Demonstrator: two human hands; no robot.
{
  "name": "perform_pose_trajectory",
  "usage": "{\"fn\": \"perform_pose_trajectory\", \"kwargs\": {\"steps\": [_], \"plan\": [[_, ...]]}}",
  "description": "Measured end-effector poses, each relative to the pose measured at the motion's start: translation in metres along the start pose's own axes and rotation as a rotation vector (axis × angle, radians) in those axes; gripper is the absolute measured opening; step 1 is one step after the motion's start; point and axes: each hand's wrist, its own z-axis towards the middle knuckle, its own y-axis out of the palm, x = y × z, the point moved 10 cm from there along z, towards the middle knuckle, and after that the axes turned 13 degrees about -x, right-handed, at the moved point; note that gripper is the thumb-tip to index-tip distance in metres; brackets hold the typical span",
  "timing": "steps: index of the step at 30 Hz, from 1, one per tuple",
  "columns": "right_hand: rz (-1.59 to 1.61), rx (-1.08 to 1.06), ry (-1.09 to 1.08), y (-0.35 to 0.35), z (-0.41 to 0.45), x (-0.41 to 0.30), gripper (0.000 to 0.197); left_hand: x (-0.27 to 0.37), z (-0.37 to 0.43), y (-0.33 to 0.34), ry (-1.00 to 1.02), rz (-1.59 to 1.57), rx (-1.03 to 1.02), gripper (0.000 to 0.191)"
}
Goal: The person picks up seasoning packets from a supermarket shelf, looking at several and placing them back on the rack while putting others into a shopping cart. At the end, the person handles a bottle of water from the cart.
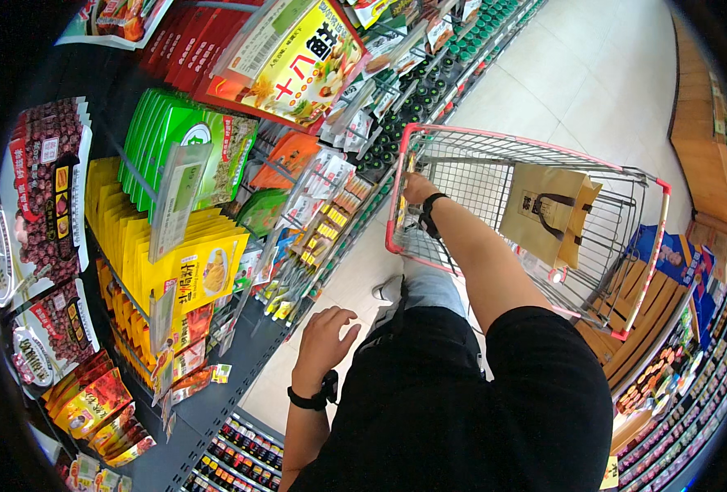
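Note:
My right hand (418, 187) is closed around the handle (405, 184) of a wire shopping cart (462, 141) with pink-red edging. A brown paper bag (538, 212) with dark handles lies tilted in the cart's basket. My left hand (326, 338) hangs beside my body with its fingers apart and slightly curled, holding nothing. It is nearest to a rack of hanging seasoning packets, with yellow packets (200, 264) and green packets (225, 160) to the left. Both wrists wear black bands.
Shelves of dark jars (400, 114) run along the aisle's left side, beyond the hanging packets. A wooden slatted display (628, 320) stands near the cart's far end. Curved shelves with small goods (695, 393) are at the lower right. Pale floor tiles (541, 80) show ahead.

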Motion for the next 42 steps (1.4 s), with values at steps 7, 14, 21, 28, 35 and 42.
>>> {"fn": "perform_pose_trajectory", "kwargs": {"steps": [7,14,21,28,35,42], "plan": [[-0.133,0.056,-0.013,0.008,0.020,0.019,0.028,-0.018,-0.005,0.002,0.005,-0.048,0.004,0.017],[0.325,0.457,0.097,0.000,-0.033,0.034,0.027,-0.037,-0.038,0.005,0.029,-0.019,0.062,0.017],[0.597,0.826,-0.166,-0.020,-0.149,0.036,0.016,-0.040,-0.071,0.009,0.192,0.002,0.102,0.016],[1.018,0.541,-0.341,-0.002,-0.269,-0.069,0.040,-0.071,-0.122,0.027,0.290,0.002,0.109,0.018],[1.319,-0.038,-0.742,0.083,-0.382,-0.256,0.012,-0.138,-0.186,0.029,0.241,-0.196,0.260,0.028],[0.975,-0.332,-0.712,0.182,-0.397,-0.354,0.005,-0.205,-0.290,0.056,0.518,-0.768,0.230,0.050]]}}
